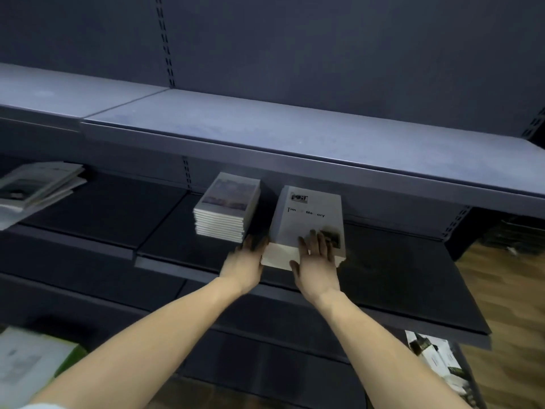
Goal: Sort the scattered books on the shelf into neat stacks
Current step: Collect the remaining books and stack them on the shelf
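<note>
I'm squaring up the white stack (309, 222) in the middle of the frame, the one whose top cover reads something like "Time Memory", on the dark middle shelf (398, 278). My right hand (317, 261) lies flat on the near end of the top cover, fingers straight and slightly spread, pressing down, thumb out over the front edge. My left hand (246, 261) is at the stack's near left corner, palm against the side; its fingers are blurred and in shadow, so I cannot tell whether they are spread or together, only that they look straight rather than curled. The lower books stick out toward me a little under the top one, so I judge this as the tidying step: nudging edges flush. Just left sits the finished stack (227, 208), neat, close beside mine but apart. Far at the left edge of the frame a loose pile (41, 187) lies fanned and crooked, so that is likely next. For the coming move I'd say I need to push the bottom books back until the fronts line up, keeping the top one pinned so it doesn't slide, then reach left.
</note>
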Action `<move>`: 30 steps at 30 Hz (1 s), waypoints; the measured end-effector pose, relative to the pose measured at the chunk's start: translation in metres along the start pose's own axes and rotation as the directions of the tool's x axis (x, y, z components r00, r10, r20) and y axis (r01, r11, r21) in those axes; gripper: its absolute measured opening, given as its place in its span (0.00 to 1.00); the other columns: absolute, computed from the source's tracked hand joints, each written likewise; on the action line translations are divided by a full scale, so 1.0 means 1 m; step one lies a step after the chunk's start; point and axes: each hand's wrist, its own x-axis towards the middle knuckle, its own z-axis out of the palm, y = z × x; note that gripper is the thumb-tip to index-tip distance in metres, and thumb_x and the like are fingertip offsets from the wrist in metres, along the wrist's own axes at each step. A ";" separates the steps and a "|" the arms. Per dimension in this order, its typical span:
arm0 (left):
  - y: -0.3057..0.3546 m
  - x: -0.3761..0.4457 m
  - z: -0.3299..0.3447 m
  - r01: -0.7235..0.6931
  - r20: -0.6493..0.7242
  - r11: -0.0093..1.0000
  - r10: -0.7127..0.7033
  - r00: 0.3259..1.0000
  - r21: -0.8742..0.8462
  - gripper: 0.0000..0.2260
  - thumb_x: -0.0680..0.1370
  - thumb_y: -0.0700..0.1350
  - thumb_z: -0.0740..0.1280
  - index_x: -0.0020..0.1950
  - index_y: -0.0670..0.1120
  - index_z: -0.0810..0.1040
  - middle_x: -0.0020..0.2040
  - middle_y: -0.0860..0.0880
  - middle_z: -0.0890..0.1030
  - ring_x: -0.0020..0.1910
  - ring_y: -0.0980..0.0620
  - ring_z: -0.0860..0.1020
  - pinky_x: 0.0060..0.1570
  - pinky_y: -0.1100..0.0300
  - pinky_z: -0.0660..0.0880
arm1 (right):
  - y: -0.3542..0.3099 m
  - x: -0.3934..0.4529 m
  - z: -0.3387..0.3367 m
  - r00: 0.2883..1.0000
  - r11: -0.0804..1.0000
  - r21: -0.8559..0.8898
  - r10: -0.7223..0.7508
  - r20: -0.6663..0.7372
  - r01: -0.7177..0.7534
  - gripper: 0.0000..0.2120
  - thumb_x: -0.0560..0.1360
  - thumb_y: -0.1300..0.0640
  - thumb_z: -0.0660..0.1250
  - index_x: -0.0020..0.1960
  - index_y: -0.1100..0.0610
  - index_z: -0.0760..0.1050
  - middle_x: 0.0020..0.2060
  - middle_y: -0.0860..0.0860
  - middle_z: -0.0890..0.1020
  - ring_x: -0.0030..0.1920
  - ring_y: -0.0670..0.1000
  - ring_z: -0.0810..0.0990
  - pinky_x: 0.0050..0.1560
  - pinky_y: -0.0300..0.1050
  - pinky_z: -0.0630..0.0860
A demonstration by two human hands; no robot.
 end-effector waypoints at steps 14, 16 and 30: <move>-0.114 -0.077 -0.033 0.199 -0.099 0.980 -0.198 0.975 0.003 0.27 0.79 0.46 0.61 0.78 0.49 0.59 0.76 0.39 0.59 0.71 0.39 0.63 0.65 0.47 0.67 | -0.154 0.009 0.002 0.936 0.935 0.066 -0.351 0.022 0.349 0.27 0.80 0.48 0.60 0.76 0.55 0.61 0.72 0.57 0.67 0.74 0.59 0.62 0.74 0.58 0.57; -0.139 -0.091 -0.037 0.233 -0.097 0.972 -0.232 0.968 0.001 0.27 0.79 0.47 0.60 0.78 0.48 0.58 0.76 0.39 0.58 0.73 0.40 0.61 0.67 0.47 0.65 | -0.182 0.012 0.005 0.924 0.923 0.073 -0.381 0.024 0.379 0.27 0.80 0.48 0.60 0.76 0.55 0.61 0.72 0.57 0.67 0.74 0.60 0.61 0.74 0.58 0.57; -0.350 -0.178 -0.078 0.408 -0.081 0.913 -0.407 0.910 -0.003 0.25 0.81 0.49 0.60 0.77 0.48 0.59 0.73 0.43 0.64 0.74 0.43 0.58 0.69 0.50 0.62 | -0.420 0.020 0.042 0.862 0.860 0.112 -0.505 0.052 0.497 0.28 0.81 0.48 0.60 0.77 0.55 0.57 0.76 0.55 0.62 0.77 0.56 0.55 0.76 0.56 0.55</move>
